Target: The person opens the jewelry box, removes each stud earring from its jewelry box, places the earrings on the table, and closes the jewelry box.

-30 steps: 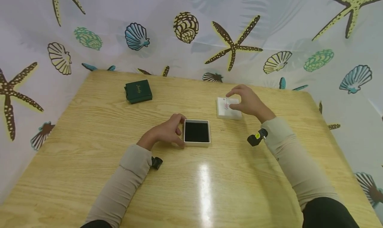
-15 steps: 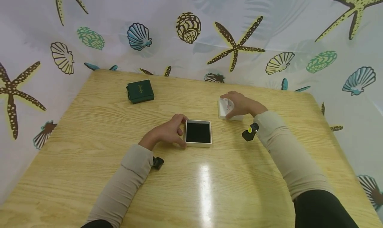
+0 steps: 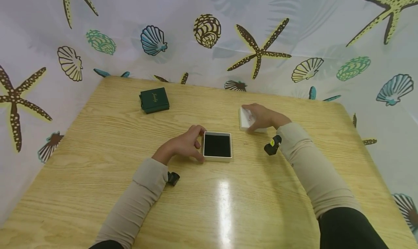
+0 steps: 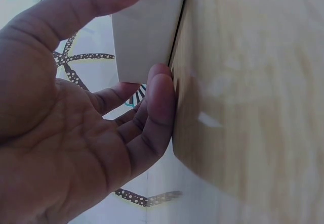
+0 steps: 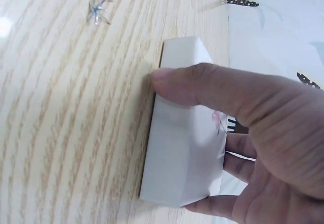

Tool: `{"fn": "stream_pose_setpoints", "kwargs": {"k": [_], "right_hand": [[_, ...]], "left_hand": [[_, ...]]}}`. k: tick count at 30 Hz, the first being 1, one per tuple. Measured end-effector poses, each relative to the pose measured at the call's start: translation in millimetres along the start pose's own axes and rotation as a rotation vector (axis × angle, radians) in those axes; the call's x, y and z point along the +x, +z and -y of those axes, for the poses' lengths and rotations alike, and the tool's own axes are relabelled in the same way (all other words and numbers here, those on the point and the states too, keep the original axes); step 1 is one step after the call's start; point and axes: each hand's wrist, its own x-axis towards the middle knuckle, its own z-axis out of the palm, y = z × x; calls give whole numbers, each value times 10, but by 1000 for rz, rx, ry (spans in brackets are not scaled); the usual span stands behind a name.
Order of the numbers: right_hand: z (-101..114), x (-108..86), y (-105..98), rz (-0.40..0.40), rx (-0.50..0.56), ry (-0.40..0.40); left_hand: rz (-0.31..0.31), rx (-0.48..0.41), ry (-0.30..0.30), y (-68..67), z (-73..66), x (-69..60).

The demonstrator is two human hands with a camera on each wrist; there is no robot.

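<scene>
Near the middle of the table, a shallow white box base (image 3: 217, 159) with a black insert (image 3: 217, 145) lies with its open side up. My left hand (image 3: 186, 143) grips the base by its left end, thumb at the near side and a finger at the far side. Farther back and to the right is a white box lid (image 3: 244, 120) bearing a small pink print. My right hand (image 3: 262, 117) holds this lid (image 5: 172, 143) from above, its thumb on the near wall and its fingers round the other sides. The lid appears to rest on the table.
A dark green box (image 3: 155, 100) with gold lettering stands at the back left of the wooden table (image 3: 98, 162). Two tiny silver-and-blue star-shaped pieces (image 5: 98, 4) lie on the wood near the lid. A white curtain (image 3: 183, 9) with sea-life prints hangs behind.
My right hand has come down over the white lid and closed its thumb and fingers on it. My left hand keeps its grip on the box base.
</scene>
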Motion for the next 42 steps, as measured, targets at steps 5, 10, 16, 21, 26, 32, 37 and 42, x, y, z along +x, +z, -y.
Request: {"fn": "stream_pose_setpoints", "kwargs": {"k": [5,10,16,21,26,32,37,42], "right_hand": [[-21,33,15,-18,-61,-4],[-16,29,3,-29,-102,-17],[-5,22,-10,-53,-112,-27],[49,-5,-43,-71,-117,-38],[136,-50,-61,-61,-115,-32],[226,-158,-73,-57,-110,-21],[284,-230,-76,-82,-139,-38],[463,-336,-84,-94,-156,-74]], "left_hand": [[-3,2,-8,3,4,2],[-3,6,-10,6,-4,-2],[0,5,-7,4,-29,-20],[-1,7,-10,2,-36,-22],[-2,10,-11,6,-26,-11],[1,6,-9,13,-27,1],[0,14,-8,10,-36,-2],[0,4,-19,3,-59,-23]]}}
